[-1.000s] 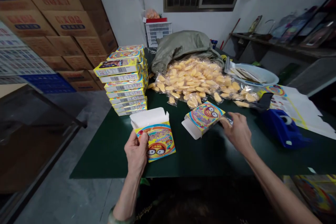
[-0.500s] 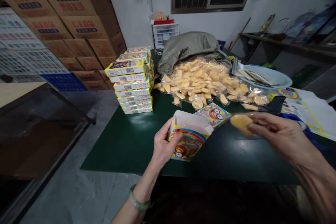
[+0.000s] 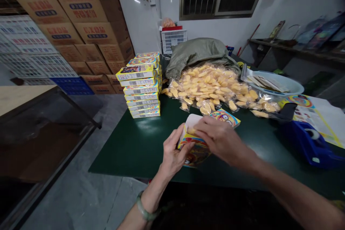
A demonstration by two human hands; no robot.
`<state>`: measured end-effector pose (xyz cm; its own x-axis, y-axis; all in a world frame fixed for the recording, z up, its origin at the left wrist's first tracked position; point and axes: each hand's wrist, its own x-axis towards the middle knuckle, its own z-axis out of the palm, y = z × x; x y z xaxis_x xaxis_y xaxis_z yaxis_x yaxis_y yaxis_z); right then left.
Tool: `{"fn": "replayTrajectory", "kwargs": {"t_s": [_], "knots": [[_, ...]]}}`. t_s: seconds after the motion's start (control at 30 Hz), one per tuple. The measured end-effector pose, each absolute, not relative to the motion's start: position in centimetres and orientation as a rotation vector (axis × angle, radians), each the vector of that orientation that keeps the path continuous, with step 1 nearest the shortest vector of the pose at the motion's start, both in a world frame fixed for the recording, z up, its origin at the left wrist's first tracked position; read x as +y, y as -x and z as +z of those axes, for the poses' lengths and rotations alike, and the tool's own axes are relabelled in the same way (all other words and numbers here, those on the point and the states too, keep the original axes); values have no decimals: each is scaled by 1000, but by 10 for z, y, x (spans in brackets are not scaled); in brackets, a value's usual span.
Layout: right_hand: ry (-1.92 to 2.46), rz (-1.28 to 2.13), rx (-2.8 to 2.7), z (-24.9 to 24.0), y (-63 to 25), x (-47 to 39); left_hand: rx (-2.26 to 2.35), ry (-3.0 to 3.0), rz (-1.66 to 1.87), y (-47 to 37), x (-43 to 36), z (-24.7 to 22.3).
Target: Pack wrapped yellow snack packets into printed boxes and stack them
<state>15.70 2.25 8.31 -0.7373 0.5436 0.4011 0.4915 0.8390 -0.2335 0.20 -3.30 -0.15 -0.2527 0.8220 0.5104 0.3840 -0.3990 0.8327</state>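
My left hand [image 3: 174, 151] grips an open, brightly printed carton [image 3: 199, 152] by its left side, thumb across the front. At the carton's mouth is my right hand [image 3: 219, 138], its fingers pinching a yellow wrapped piece [image 3: 192, 130]; most of that piece is hidden by the fingers and the carton. Just behind lies another printed carton [image 3: 226, 118], flat on the green table. Farther back, a heap of yellow wrapped pieces [image 3: 207, 82] spills from a grey-green sack [image 3: 196, 54].
A stack of printed cartons [image 3: 142, 100] stands on the table's left. To the right are a blue tape dispenser [image 3: 307, 143], a light blue basin [image 3: 292, 85] and printed sheets [image 3: 320, 115]. Brown boxes [image 3: 81, 7] are piled at the back left; a wooden-topped table [image 3: 24, 97] is at the left.
My right hand has moved left with the yellow wrapped piece, from beside the carton to its open mouth. The tape dispenser has come into fuller view. My left hand still holds the carton.
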Motion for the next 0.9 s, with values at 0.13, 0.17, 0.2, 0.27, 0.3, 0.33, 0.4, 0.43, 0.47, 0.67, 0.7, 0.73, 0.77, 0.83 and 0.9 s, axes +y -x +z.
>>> {"fn": "replayTrajectory", "kwargs": {"t_s": [0.13, 0.17, 0.2, 0.27, 0.3, 0.33, 0.4, 0.43, 0.47, 0.67, 0.7, 0.73, 0.77, 0.83, 0.9], "knots": [[628, 439, -2581, 74, -128, 9, 1602, -1424, 1757, 13, -44, -18], [570, 481, -2593, 71, -122, 5, 1617, -1359, 1780, 17, -47, -24], [532, 488, -2606, 69, -117, 1, 1621, -1298, 1803, 20, -49, -30], [506, 417, -2643, 65, -110, -9, 1620, -1185, 1845, 24, -51, -39], [513, 366, -2658, 64, -109, -14, 1622, -1148, 1859, 26, -52, -41], [507, 315, -2657, 63, -110, -16, 1627, -1134, 1864, 28, -52, -42], [430, 224, -2547, 63, -118, -14, 1649, -1145, 1886, 32, -52, -41], [396, 194, -2436, 63, -123, -6, 1667, -1154, 1911, 35, -51, -40], [406, 180, -2309, 62, -128, 5, 1685, -1155, 1947, 39, -51, -39], [1297, 281, -2223, 14, -109, 125, 1663, -1185, 2062, 53, -54, -31], [1358, 289, -2248, 2, -98, 140, 1644, -1203, 2027, 53, -55, -28], [1398, 295, -2267, -9, -86, 152, 1632, -1205, 1984, 52, -56, -24], [1417, 298, -2266, -18, -75, 161, 1622, -1193, 1936, 50, -57, -21], [1453, 308, -2254, -27, -60, 173, 1601, -1129, 1867, 48, -59, -13], [1455, 325, -2224, -22, -55, 180, 1576, -1032, 1874, 45, -59, -7]]}}
